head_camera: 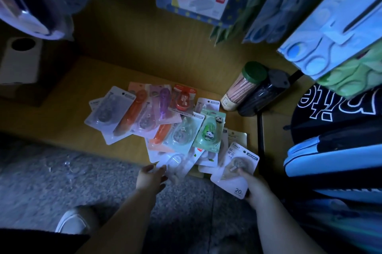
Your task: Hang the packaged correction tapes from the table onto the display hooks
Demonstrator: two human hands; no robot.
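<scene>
A white pack of correction tape [234,173] is being pinched by the right hand [251,186] at the near edge of the table [72,113], while the left hand [151,177] (fingers loosely spread) is being rested against a clear pack [175,163] in the pile [165,121] lying there.

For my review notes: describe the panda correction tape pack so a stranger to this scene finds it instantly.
Start at the yellow wooden table and the carded correction tapes fanned across it. Near the pile's right side, in front of the green-lidded jar, lies the panda pack. It alone has a bright green card with black-and-white pandas.
</scene>
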